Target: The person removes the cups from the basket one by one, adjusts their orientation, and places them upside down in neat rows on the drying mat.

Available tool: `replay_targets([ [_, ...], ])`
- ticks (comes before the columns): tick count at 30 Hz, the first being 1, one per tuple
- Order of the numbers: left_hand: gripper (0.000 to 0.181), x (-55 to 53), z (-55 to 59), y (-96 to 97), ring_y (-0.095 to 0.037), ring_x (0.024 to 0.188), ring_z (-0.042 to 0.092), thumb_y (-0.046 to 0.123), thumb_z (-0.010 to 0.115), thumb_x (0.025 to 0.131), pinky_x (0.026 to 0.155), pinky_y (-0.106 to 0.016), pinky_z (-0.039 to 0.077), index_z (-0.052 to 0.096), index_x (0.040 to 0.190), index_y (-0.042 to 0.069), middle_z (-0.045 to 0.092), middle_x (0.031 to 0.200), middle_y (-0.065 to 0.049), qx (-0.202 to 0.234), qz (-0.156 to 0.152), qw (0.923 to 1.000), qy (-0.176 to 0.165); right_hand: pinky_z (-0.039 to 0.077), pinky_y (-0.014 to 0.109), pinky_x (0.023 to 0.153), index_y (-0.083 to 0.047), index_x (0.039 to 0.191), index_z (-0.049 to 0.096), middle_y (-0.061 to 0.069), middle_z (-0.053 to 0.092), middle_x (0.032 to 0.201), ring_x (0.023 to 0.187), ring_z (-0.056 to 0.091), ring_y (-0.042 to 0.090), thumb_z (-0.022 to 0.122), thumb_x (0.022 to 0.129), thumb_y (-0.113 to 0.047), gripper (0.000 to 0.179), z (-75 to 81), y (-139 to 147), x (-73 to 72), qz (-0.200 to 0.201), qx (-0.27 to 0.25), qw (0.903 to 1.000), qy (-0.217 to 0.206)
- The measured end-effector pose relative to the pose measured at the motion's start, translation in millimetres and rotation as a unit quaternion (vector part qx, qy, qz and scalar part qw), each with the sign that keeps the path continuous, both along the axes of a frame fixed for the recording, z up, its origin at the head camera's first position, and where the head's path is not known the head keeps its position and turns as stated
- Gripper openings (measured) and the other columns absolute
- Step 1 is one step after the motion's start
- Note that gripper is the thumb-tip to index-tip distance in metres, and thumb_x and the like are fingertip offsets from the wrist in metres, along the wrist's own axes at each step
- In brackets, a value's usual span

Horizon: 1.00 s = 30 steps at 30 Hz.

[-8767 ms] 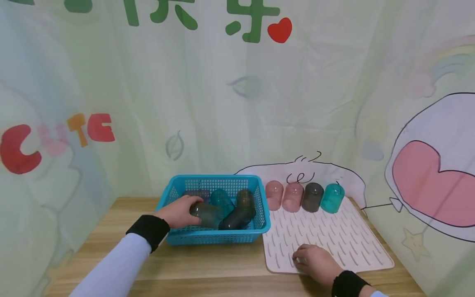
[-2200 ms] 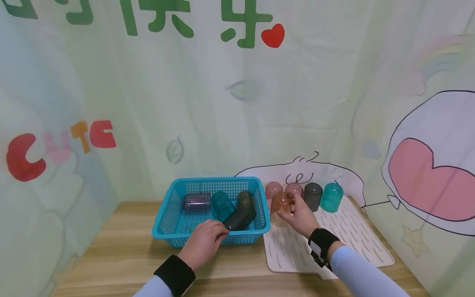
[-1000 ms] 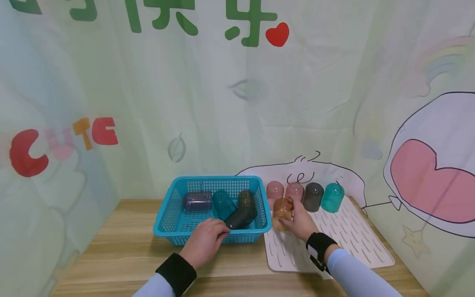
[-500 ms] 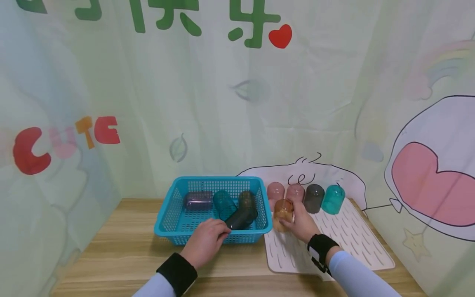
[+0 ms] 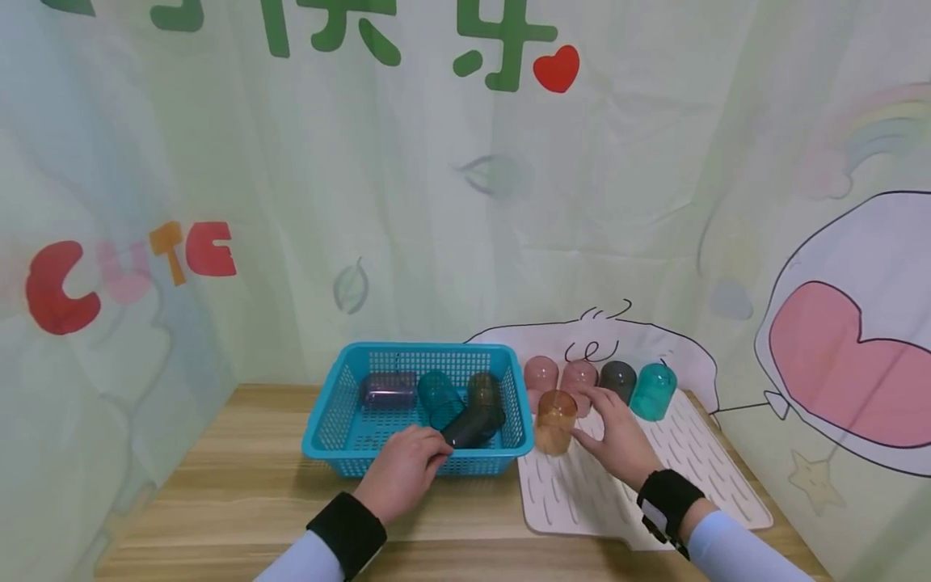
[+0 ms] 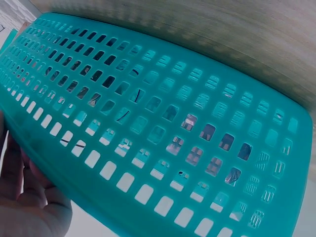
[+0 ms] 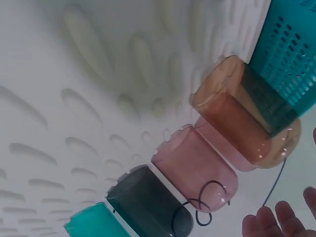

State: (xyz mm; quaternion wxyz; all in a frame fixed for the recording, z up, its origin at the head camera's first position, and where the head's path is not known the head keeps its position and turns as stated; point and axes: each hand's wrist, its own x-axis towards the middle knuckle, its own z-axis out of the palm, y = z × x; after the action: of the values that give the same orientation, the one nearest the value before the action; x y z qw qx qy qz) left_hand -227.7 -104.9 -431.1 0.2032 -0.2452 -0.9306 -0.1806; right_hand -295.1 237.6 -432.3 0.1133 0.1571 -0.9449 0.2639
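My right hand point(image 5: 618, 436) is spread beside a clear amber cup point(image 5: 556, 422), which stands upside down on the white ridged mat point(image 5: 575, 501). In the right wrist view, the fingers point(image 7: 284, 222) are apart from the cup. My left hand point(image 5: 403, 473) grips the front rim of the blue perforated basket point(image 5: 414, 465), fingertips at the edge. Inside lie a purple cup point(image 5: 389, 390), a teal cup point(image 5: 440, 399), a brownish cup point(image 5: 483, 392) and a dark grey cup point(image 5: 473, 428), on their sides. The left wrist view shows fingers point(image 6: 47, 207) at the basket's rim.
Behind the amber cup, a row of upside-down cups lines the mat's far edge: two pink cups point(image 5: 579, 380), a dark grey cup point(image 5: 618, 378) and a teal cup point(image 5: 654, 391). A printed curtain point(image 5: 436, 202) hangs behind the wooden table point(image 5: 240, 485).
Earlier my left hand was in the basket on a greyish cup. The right hand then set the amber cup down before the pink ones and has now let go, drawing right. The left hand stays at the rim.
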Motion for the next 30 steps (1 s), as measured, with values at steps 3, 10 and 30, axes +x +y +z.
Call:
replay_targets([
  [3, 0.01, -0.5, 0.5, 0.0, -0.01, 0.087, 0.056, 0.017, 0.071, 0.085, 0.077, -0.038, 0.053, 0.073, 0.094, 0.02, 0.068, 0.093, 0.009, 0.002, -0.005, 1.0, 0.001, 0.045, 0.056, 0.096, -0.017, 0.133, 0.049, 0.012, 0.047, 0.136, 0.124, 0.041, 0.032, 0.078, 0.079, -0.029, 0.062, 4.1, 4.5, 10.1, 0.004, 0.011, 0.9999, -0.005],
  [10, 0.01, -1.9, 0.6, -0.8, -0.009, 0.087, 0.056, 0.016, 0.072, 0.084, 0.077, -0.036, 0.053, 0.073, 0.093, 0.022, 0.068, 0.092, 0.01, 0.007, -0.007, 0.9999, 0.005, 0.051, 0.049, 0.092, -0.02, 0.12, 0.06, 0.004, 0.059, 0.121, 0.112, 0.053, 0.022, 0.077, 0.079, -0.028, 0.045, -0.2, 3.8, 30.6, 0.026, 0.06, 0.9973, -0.033],
  [30, 0.008, 0.0, 1.8, 0.7, -0.01, 0.088, 0.054, 0.02, 0.07, 0.086, 0.082, -0.038, 0.052, 0.073, 0.094, 0.022, 0.068, 0.093, 0.009, -0.001, 0.008, 0.9998, -0.016, 0.052, 0.048, 0.087, -0.019, 0.095, 0.072, -0.006, 0.07, 0.094, 0.093, 0.059, 0.015, 0.075, 0.081, -0.025, 0.016, -34.5, 13.7, 57.2, 0.11, 0.126, 0.9738, -0.154],
])
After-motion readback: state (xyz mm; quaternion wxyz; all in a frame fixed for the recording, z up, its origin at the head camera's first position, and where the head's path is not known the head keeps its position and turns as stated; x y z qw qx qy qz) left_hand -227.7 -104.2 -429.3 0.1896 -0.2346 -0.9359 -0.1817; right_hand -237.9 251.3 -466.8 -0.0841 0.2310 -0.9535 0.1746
